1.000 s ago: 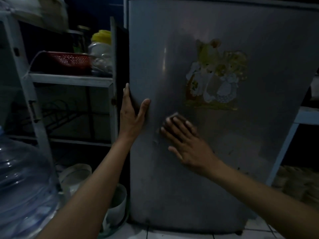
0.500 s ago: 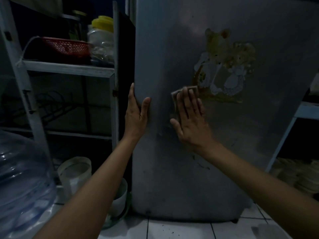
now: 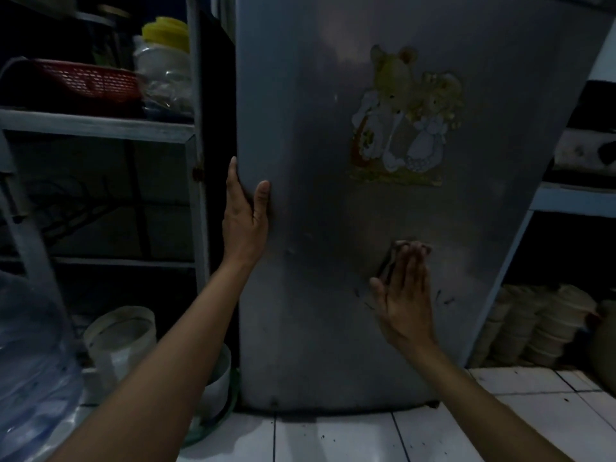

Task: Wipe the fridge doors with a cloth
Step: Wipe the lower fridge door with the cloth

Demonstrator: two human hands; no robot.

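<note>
The cloth [image 3: 389,264] is a small dark pad pinned flat against the fridge door [image 3: 316,128], showing only at the tips and thumb side of the right hand [image 3: 405,295]. That hand's fingers [image 3: 411,261] lie straight and close together, palm toward the door, pressing the cloth rather than pinching it. It looks soft and light, so it will probably fold or slip out unless the flat palm keeps pressure on it; the best hold is likely just this, spread under the fingers with the thumb guarding its edge.

Above the fingers sits a worn cartoon sticker [image 3: 403,118], well apart from the cloth; its peeling edges look fragile and could lift under hard rubbing. Beside the palm are dark scuff marks [image 3: 445,300] on the grey metal, which seems smooth and stiff.

The left hand [image 3: 245,218] wraps the door's left edge, thumb on the front face and the other fingers around the side, bracing it. Beyond that hand stand a shelf rack [image 3: 96,123] with a red basket [image 3: 83,83], a water jug [image 3: 30,361] and the tiled floor [image 3: 333,435].
</note>
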